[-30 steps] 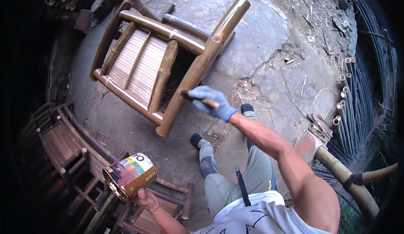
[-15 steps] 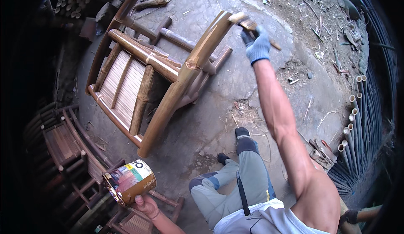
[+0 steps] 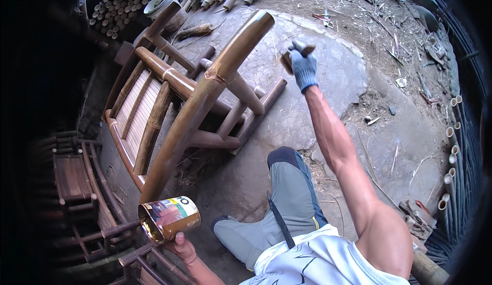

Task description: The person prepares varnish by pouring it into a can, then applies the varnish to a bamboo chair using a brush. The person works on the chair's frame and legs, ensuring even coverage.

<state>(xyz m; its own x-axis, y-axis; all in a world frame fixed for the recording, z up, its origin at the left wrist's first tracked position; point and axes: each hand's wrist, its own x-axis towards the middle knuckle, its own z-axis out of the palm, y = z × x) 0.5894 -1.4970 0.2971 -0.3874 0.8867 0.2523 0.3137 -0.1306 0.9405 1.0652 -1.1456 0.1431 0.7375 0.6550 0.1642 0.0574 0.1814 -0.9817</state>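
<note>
Head: left hand (image 3: 180,244) holds tin (image 3: 169,217).

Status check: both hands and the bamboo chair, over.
Left hand gripping open tilted paint tin. Gloved right hand shut on brush, beside the overturned brown bamboo chair. Nothing between brush and chair.

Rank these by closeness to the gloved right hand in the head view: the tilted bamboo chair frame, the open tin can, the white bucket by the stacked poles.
1. Tilted bamboo chair frame, just left of the gloved right hand.
2. White bucket, upper left.
3. Open tin can, lower left, in the bare left hand.
</note>
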